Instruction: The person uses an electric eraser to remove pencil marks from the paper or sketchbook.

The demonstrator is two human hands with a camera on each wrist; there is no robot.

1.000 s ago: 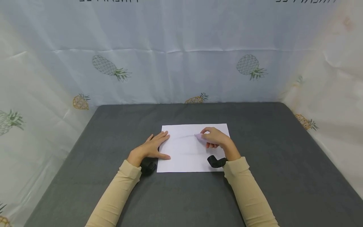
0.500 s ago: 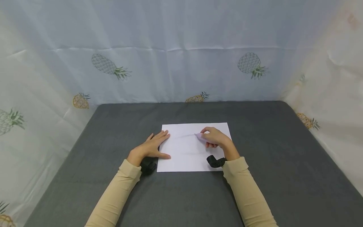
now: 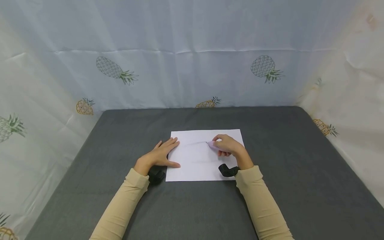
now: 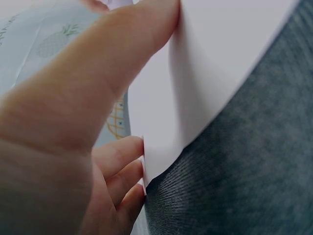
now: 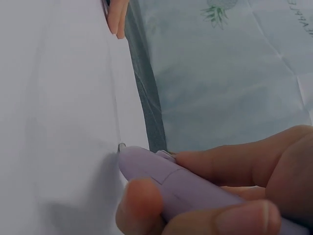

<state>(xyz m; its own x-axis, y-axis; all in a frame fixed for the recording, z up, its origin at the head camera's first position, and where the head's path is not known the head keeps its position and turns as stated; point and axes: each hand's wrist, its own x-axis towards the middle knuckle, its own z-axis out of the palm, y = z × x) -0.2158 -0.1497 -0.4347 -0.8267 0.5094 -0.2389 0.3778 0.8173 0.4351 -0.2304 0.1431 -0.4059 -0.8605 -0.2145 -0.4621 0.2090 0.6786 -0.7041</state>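
Observation:
A white sheet of paper (image 3: 195,166) lies on the dark grey table. My left hand (image 3: 162,155) rests on its left edge, fingers spread and thumb on the sheet; in the left wrist view the paper (image 4: 195,93) bows up slightly near the thumb. My right hand (image 3: 230,146) pinches a lilac pen-shaped tool (image 5: 183,191) with a small metal tip and a raised slider on its side. The tip stands at the paper's surface, in the upper middle of the sheet. From it a faint straight line runs toward the left hand.
Black wrist cameras sit under both wrists, the right one (image 3: 228,170) over the paper's lower right. The dark table (image 3: 192,210) spreads around the sheet. A pale curtain (image 3: 186,76) printed with pineapples hangs behind and at both sides.
The head view has shifted very slightly. Both hands, the lilac tool and the paper stay practically where they were.

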